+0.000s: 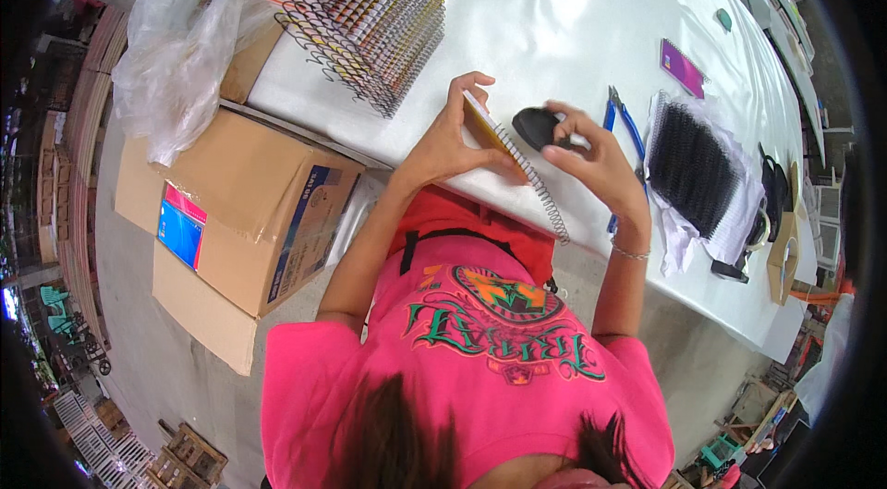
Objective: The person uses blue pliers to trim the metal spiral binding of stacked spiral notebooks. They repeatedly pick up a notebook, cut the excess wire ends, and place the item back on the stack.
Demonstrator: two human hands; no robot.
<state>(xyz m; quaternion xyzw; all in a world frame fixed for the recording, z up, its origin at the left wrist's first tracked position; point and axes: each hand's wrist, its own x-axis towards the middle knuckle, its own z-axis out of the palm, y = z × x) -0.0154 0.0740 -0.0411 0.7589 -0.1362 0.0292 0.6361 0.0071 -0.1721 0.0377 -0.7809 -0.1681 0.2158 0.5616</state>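
Over the table's near edge, my left hand (442, 145) grips a small spiral notebook (484, 127) with a yellow cover, tilted with its bound edge facing up and to the right. A length of wire coil (551, 202) sticks out past the notebook's lower end. My right hand (599, 156) is closed around a black, smooth, oval object (536, 127), whose kind I cannot make out. It is held just right of the coil, apparently apart from it. Blue-handled pliers (632, 127) lie on the table beyond my right hand.
At the back left of the white-covered table (517, 36) stands a tall stack of spiral notebooks (379, 22). Black coils (693, 170) lie on crumpled paper at right, near a purple notebook (682, 69). A cardboard box (242, 202) and clear plastic wrap (176, 45) are at left.
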